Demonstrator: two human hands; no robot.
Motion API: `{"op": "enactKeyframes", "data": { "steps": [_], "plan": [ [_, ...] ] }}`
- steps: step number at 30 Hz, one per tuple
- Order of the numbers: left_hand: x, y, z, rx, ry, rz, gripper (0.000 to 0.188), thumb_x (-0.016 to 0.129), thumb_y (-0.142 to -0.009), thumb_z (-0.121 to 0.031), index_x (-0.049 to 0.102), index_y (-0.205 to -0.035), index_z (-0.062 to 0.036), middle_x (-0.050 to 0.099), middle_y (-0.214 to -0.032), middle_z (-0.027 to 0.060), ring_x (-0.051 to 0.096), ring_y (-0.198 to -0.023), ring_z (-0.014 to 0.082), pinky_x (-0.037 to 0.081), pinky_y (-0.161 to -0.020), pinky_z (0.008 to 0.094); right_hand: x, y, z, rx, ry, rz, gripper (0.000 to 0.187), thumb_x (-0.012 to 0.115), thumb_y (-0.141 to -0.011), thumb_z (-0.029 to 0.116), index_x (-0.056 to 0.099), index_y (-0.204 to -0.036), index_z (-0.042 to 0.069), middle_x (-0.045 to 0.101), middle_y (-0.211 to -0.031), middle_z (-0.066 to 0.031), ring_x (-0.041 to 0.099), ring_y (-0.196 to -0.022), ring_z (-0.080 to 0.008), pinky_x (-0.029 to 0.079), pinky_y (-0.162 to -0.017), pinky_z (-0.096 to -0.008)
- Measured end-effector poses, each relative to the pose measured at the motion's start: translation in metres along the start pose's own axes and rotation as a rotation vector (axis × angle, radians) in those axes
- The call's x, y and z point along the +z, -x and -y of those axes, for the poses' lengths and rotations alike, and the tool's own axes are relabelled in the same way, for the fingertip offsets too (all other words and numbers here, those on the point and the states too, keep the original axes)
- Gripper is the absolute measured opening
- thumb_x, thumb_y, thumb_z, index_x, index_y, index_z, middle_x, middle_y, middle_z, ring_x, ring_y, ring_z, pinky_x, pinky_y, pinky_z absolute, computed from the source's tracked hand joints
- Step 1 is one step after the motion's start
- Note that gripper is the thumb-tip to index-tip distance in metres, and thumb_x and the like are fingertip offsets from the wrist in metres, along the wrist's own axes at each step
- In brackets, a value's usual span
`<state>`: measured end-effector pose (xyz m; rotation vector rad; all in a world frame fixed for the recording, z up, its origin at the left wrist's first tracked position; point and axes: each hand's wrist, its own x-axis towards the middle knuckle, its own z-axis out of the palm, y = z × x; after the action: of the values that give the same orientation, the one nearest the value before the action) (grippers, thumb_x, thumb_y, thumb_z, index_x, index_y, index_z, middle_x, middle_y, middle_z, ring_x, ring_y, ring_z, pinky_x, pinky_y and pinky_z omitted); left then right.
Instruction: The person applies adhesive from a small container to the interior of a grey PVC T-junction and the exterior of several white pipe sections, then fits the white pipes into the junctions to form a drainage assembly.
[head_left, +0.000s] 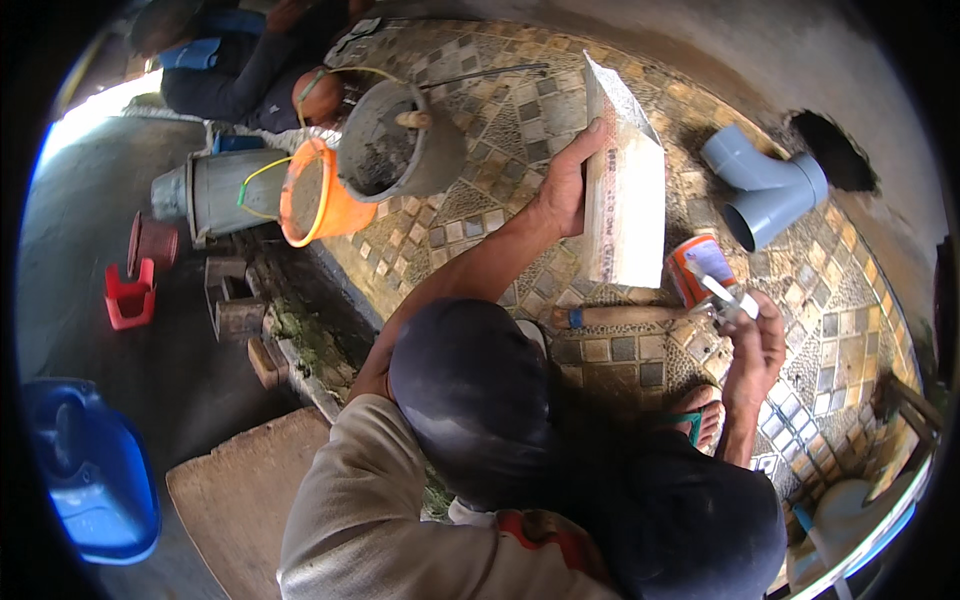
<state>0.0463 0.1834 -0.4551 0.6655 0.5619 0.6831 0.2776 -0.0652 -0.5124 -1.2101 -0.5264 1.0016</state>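
In the head view, the left hand [568, 185] was clamped on the edge of a long pale piece [628, 225], its thumb lying toward the near face and its other fingers hidden behind. The piece stood roughly upright, raised in front of the person, with dark printing along one side and a silvery upper end. The right hand [757, 350] was closed around a small white item [720, 291], held to the right of the pale piece and lower than it. The white item overlapped an orange-and-white can [689, 272]; whether the two touched could not be told.

Just below the can, a wooden-handled tool [625, 317] with a blue butt lay across the tiled floor [525, 125]. Beyond the right hand, a grey branched pipe fitting [775, 192] rested on the tiles, near a dark hole [835, 150] at the base of the wall [770, 65]. A foot in a green-strapped sandal [690, 424] was planted near the right forearm.

Toward the upper left, a dark grey bucket [437, 150] stood just beside an orange bucket [322, 185], and a co-worker in dark clothing [235, 85] was bent behind them.
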Motion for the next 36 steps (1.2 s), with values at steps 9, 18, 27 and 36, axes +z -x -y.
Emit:
{"op": "enactKeyframes", "data": {
  "steps": [9,18,27,36],
  "plan": [
    [-0.038,0.015,-0.008,-0.083,-0.032,-0.247,0.059,0.068,-0.101,-0.037,0.054,-0.143,0.0021,0.068,-0.131,0.0199,0.068,-0.121,0.0332,0.053,-0.109,0.0493,-0.048,0.01,0.014,0.105,-0.139,-0.171,0.032,0.068,-0.1,0.01,0.066,-0.131,0.0,0.072,-0.11,-0.0093,0.067,-0.092,-0.0173,0.055,-0.08,-0.0338],
    [-0.033,0.048,0.067,-0.355,-0.427,-0.337,0.063,0.08,-0.095,-0.031,0.054,-0.141,0.0036,0.07,-0.125,0.0192,0.07,-0.116,0.0307,0.056,-0.103,0.047,-0.056,0.022,0.013,0.107,-0.025,-0.207,0.032,0.068,-0.101,0.01,0.066,-0.132,0.001,0.073,-0.103,-0.0069,0.066,-0.085,-0.015,0.056,-0.078,-0.0331],
    [-0.011,0.082,0.116,-0.468,-0.834,-0.512,0.101,0.089,-0.086,-0.038,0.029,-0.149,0.0139,0.062,-0.13,0.022,0.066,-0.116,0.028,0.056,-0.097,0.042,-0.057,0.003,0.009,0.106,0.023,-0.222,0.033,0.071,-0.099,0.011,0.067,-0.13,0.0,0.074,-0.105,-0.0083,0.069,-0.088,-0.0158,0.059,-0.078,-0.0335],
    [-0.027,0.07,0.102,-0.659,-0.784,-0.554,0.112,0.078,-0.093,-0.057,0.008,-0.162,-0.0025,0.05,-0.146,0.0255,0.055,-0.134,0.038,0.05,-0.102,0.0647,-0.061,0.002,0.005,0.14,0.025,-0.237,0.029,0.065,-0.102,0.01,0.066,-0.129,0.001,0.074,-0.103,-0.0076,0.068,-0.086,-0.0152,0.057,-0.075,-0.0322]
  ]
}}
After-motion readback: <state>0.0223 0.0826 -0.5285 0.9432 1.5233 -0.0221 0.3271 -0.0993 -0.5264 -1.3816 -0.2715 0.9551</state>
